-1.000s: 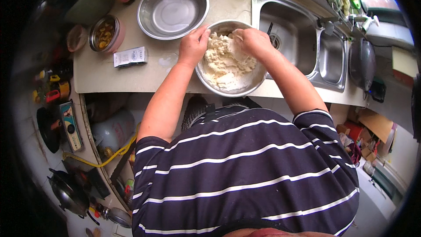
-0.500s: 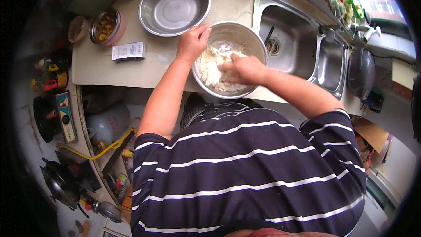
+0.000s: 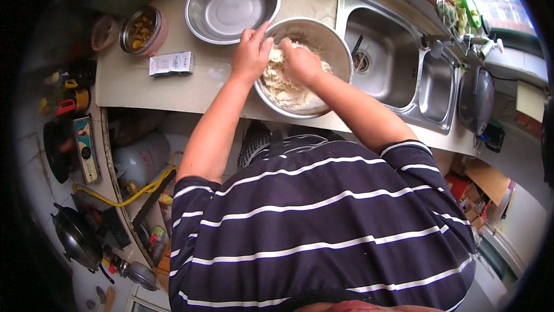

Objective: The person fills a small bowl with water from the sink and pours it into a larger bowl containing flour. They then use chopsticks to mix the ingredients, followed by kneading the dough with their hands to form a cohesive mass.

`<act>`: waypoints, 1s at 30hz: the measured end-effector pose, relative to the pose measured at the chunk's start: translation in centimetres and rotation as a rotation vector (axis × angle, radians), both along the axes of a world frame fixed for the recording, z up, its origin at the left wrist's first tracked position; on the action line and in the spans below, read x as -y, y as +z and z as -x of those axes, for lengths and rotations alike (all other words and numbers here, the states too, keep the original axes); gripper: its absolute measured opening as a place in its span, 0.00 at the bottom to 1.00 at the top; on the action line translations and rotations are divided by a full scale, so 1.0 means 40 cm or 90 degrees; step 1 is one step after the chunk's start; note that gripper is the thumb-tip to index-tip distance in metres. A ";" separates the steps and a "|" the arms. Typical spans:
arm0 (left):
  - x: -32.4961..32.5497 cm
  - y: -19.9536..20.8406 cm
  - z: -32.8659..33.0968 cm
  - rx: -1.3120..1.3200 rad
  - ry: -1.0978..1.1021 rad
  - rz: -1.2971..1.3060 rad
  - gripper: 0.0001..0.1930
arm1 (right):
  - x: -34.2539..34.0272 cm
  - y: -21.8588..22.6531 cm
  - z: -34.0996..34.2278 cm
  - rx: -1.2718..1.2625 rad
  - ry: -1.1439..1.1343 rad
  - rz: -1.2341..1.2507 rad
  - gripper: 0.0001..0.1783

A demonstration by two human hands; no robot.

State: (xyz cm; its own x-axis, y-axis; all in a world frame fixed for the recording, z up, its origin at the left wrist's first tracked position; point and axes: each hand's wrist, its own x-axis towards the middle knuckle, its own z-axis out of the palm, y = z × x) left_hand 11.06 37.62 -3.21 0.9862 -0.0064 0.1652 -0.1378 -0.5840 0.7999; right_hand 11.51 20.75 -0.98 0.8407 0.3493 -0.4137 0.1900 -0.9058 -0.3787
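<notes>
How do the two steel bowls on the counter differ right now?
The near bowl holds pale dough; the far bowl is empty. The left hand grips the near bowl's rim and the right hand presses into its dough; nothing touches the far bowl. Both are round, shiny metal.

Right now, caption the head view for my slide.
Both bare hands, left hand and right hand, knead pale dough in a round steel bowl.

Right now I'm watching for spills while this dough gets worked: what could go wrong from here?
The steel bowl of dough sits close to the counter's front edge, so a hard push from the right hand could slide it off. The left hand rests on the rim only, a light hold. Flour could also scatter into the empty bowl or the sink beside it.
</notes>
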 end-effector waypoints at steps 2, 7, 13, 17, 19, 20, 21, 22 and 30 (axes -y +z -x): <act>-0.005 0.005 0.066 -0.046 0.068 0.043 0.23 | 0.038 0.047 -0.029 -0.066 -0.051 -0.091 0.31; -0.007 0.005 0.162 -0.114 0.125 0.167 0.20 | 0.135 0.144 -0.059 -0.053 0.005 -0.013 0.27; 0.000 -0.005 0.103 -0.071 0.080 0.130 0.16 | 0.027 0.048 -0.110 0.082 0.100 0.026 0.33; 0.008 -0.002 0.089 -0.014 0.076 0.070 0.16 | -0.025 -0.004 -0.054 0.016 0.254 0.036 0.32; 0.007 0.000 0.084 -0.003 0.053 0.044 0.15 | 0.007 0.027 0.002 0.029 0.327 -0.020 0.24; 0.006 0.002 0.086 -0.025 0.048 0.033 0.15 | 0.035 0.054 0.033 0.044 0.358 -0.027 0.23; 0.004 0.005 0.084 -0.034 0.044 0.025 0.15 | 0.069 0.085 0.059 0.061 0.389 -0.038 0.21; 0.003 0.006 0.082 -0.035 0.044 0.021 0.15 | 0.099 0.114 0.083 0.112 0.417 -0.087 0.20; 0.011 0.011 0.088 -0.058 0.060 0.033 0.14 | 0.065 0.062 0.177 0.095 0.430 0.087 0.20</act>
